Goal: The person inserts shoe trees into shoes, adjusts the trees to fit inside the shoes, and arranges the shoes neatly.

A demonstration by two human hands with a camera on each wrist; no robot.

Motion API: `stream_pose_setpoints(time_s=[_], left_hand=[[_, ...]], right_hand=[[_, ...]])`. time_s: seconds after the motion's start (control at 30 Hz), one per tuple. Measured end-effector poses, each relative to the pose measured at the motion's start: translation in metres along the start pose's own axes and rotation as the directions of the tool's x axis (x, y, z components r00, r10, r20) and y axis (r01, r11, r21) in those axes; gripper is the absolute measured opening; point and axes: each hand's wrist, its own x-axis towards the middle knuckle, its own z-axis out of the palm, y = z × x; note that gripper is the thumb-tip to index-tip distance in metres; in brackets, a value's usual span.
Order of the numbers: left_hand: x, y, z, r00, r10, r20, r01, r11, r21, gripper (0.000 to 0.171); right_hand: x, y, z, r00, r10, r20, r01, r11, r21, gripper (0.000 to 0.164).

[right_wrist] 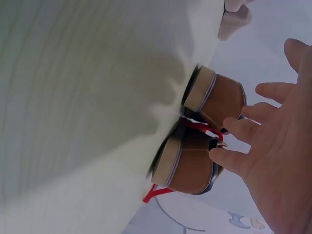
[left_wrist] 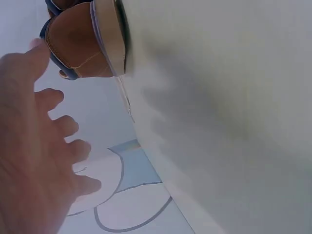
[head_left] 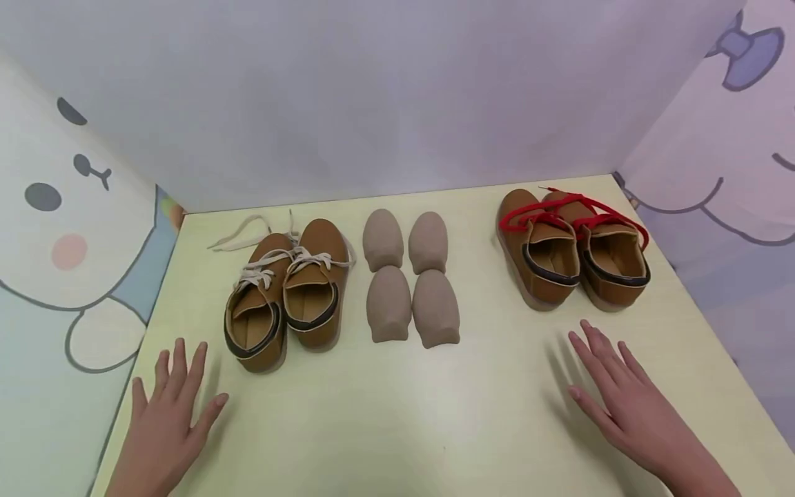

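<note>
My left hand (head_left: 164, 421), fingers spread, hovers over the table's left side and holds nothing. Just beyond it stand two brown shoes with white laces, the nearer one (head_left: 263, 345) and its mate (head_left: 326, 304); the left wrist view shows a brown shoe heel (left_wrist: 78, 41) past the thumb. My right hand (head_left: 633, 407) is held over the right side, fingers extended and nothing in it. Ahead of it sits a second brown pair with red laces, a left shoe (head_left: 540, 276) and a right shoe (head_left: 615, 276), also seen in the right wrist view as a shoe heel (right_wrist: 187, 168).
Between the pairs, several beige shoe-shaped inserts (head_left: 388, 304) lie in two rows. A loose white lace (head_left: 239, 241) trails behind the left pair. The pale table (head_left: 385, 414) meets a plain wall (head_left: 397, 103) at the back, with cartoon-print walls (head_left: 68, 207) at the sides.
</note>
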Motion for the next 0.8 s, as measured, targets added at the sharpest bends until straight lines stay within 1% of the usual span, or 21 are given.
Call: stream_pose_setpoints(time_s=[0.07,0.17,0.27,0.33,0.4,0.5,0.57,0.67,0.77,0.8], left_hand=[[0.006,0.003,-0.006,0.999,0.002,-0.032,-0.003,1.000,-0.018,0.078],[0.017,0.007,-0.014,0.992,0.025,-0.127,-0.030,0.999,-0.039,0.068],[0.029,0.011,-0.021,0.971,0.047,-0.233,-0.062,0.996,-0.058,0.059],[0.038,0.013,-0.024,0.958,0.064,-0.279,-0.091,0.992,-0.084,0.057],[0.049,0.014,-0.024,0.947,0.086,-0.309,-0.124,0.986,-0.107,0.055],[0.065,0.016,-0.025,0.938,0.131,-0.321,-0.181,0.975,-0.129,0.056],[0.075,0.018,-0.025,0.937,0.160,-0.312,-0.209,0.969,-0.130,0.059],[0.088,0.020,-0.027,0.946,0.190,-0.262,-0.229,0.965,-0.127,0.068],[0.100,0.020,-0.027,0.955,0.218,-0.202,-0.244,0.963,-0.115,0.073],[0.104,0.020,-0.027,0.957,0.225,-0.183,-0.247,0.962,-0.112,0.075]], right_hand=[[0.005,-0.003,-0.001,1.000,-0.010,-0.007,0.010,1.000,-0.005,0.093],[0.012,-0.011,-0.002,1.000,-0.030,-0.009,0.030,0.999,-0.011,0.094],[0.022,-0.020,-0.002,0.999,-0.046,-0.012,0.045,0.999,-0.014,0.094],[0.029,-0.026,-0.003,0.999,-0.049,-0.017,0.049,0.999,-0.008,0.093],[0.037,-0.032,-0.003,0.998,-0.062,-0.033,0.062,0.998,-0.003,0.092],[0.050,-0.039,-0.002,0.994,-0.101,-0.046,0.101,0.995,-0.002,0.086],[0.059,-0.046,-0.001,0.989,-0.138,-0.051,0.138,0.990,-0.004,0.079],[0.074,-0.057,0.002,0.981,-0.185,-0.053,0.185,0.983,0.008,0.067],[0.089,-0.071,0.005,0.973,-0.224,-0.051,0.226,0.974,0.030,0.059],[0.094,-0.075,0.006,0.970,-0.237,-0.048,0.239,0.970,0.040,0.059]])
